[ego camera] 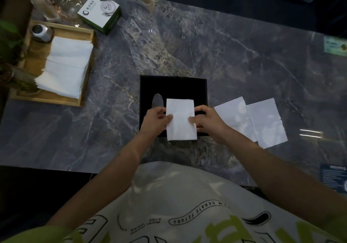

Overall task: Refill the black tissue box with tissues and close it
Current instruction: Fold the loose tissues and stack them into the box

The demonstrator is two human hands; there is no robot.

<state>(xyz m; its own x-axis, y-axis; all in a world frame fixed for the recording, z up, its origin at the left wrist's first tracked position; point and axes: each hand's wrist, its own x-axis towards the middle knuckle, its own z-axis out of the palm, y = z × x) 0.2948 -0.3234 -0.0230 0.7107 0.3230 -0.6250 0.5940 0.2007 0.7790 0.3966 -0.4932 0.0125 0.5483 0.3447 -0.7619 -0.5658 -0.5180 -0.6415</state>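
Observation:
The black tissue box [173,86] lies flat on the marble table in front of me, with an oval slot [157,100] showing on its left part. Over its near half I hold a folded white tissue [180,119] by both sides. My left hand [156,119] pinches its left edge, my right hand [206,119] its right edge. Two more white tissues [262,122] lie flat on the table just right of the box. A thick stack of tissues [65,68] rests in a wooden tray [85,85] at the far left.
In the tray also stands a small metal tin [40,32]. Behind it are clear glassware [56,6] and a white-and-green carton [100,11]. A plant [9,51] overhangs the left edge. Cards lie at the right edge [335,45] and near right [334,179].

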